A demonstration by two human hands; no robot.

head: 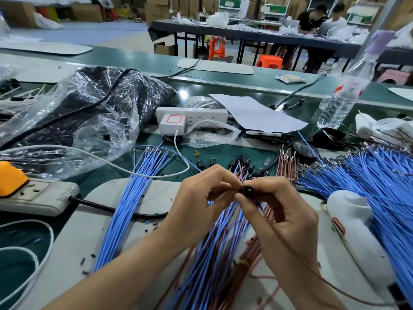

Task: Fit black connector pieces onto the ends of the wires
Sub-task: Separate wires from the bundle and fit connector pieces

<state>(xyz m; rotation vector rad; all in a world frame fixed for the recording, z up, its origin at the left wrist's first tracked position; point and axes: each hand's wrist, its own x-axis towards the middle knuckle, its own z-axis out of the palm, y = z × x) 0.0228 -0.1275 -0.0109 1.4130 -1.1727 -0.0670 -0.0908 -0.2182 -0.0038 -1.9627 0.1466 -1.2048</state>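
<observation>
Both hands meet over the middle of the surface, just above a fan of blue and brown wires (223,242) that lies near the viewer. The right hand (279,211) pinches a small black connector piece (245,190) between thumb and forefinger. The left hand (201,198) has its fingers curled, and their tips close on the left side of the same piece (how much of it they cover cannot be seen). A thin brown wire (297,253) runs from the connector under the right palm and off toward the near right.

Just beyond the hands, loose black connectors (247,163) lie scattered on the green surface, with a bundle of brown wires (288,162) to their right. A separate bundle of blue wires (125,209) stretches along the left, and a large mass of blue wires (380,182) fills the right. Farther left sits a clear plastic bag (100,97) full of dark pieces. A white power strip (201,113) and a sheet of paper (257,113) lie beyond the centre, and a water bottle (344,92) stands at the far right.
</observation>
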